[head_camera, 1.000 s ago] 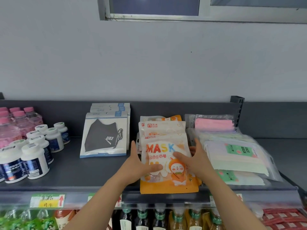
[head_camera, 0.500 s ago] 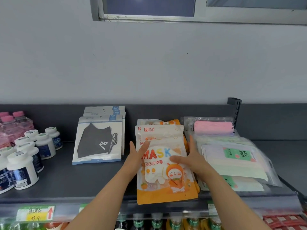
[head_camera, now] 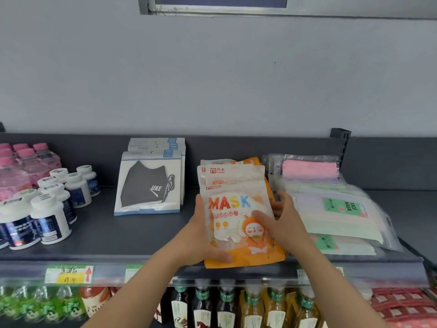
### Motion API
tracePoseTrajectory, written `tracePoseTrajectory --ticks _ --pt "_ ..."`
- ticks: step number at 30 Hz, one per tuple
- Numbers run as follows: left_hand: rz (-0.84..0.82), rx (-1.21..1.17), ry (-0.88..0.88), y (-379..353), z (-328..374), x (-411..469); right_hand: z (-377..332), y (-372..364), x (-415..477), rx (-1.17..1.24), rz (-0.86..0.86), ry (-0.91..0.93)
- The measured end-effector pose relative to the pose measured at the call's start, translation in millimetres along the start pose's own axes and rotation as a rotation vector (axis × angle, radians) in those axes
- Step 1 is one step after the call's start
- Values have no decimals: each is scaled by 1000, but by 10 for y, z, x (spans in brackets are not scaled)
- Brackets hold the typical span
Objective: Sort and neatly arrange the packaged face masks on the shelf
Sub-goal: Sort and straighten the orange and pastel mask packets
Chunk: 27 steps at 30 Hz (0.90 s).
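**Orange mask pack: squaring it to its stack**

Nearest me, 2 hands grasp 1 orange mask pack (head_camera: 238, 214), which lies at the front lip of the shelf (head_camera: 132, 242), centre. My left hand (head_camera: 201, 235) wraps its left edge, thumb curled over the bottom corner. My right hand (head_camera: 281, 223) pinches the right side, thumb across the printed face, fingers tucked behind.

Step in hand, as I judge it: aligning this pack with the orange stack (head_camera: 234, 174) directly behind. The next move calls for sliding it back with edges flush, without nudging the clear-bagged face masks (head_camera: 338, 216) just beside on the right.

Pack appearance: glossy soft pouch, white window, "MASK" in coloured letters, cartoon figure, orange base. Probably slippery.

Farther left, black mask packs (head_camera: 149, 185) lie overlapped toward the back. A pink mask pack (head_camera: 309, 169) sits at the right rear.
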<state>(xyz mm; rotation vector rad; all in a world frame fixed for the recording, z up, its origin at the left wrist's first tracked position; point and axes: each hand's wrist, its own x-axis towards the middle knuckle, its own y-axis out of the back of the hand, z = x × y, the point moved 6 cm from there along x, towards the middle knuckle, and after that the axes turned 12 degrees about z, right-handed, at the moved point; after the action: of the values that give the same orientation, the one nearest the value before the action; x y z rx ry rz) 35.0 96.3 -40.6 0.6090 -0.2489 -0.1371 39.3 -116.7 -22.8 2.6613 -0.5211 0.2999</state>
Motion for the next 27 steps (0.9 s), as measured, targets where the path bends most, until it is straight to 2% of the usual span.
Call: tracePoseTrajectory --ticks 6,9,13,18,24,27 --pt "40 11 23 40 9 21 49 78 -297 -92 -187 39" --pt "88 31 45 105 -9 101 42 47 -285 -108 -182 18" --pt "72 70 42 144 -9 125 14 -3 -257 -145 -165 4" --pt "47 84 35 137 -1 -23 62 51 -311 -147 -221 20" --pt "68 29 123 126 -95 14 -37 113 -356 -172 -197 16" --pt "57 31 83 51 -89 3 -127 39 -444 -224 -236 44"
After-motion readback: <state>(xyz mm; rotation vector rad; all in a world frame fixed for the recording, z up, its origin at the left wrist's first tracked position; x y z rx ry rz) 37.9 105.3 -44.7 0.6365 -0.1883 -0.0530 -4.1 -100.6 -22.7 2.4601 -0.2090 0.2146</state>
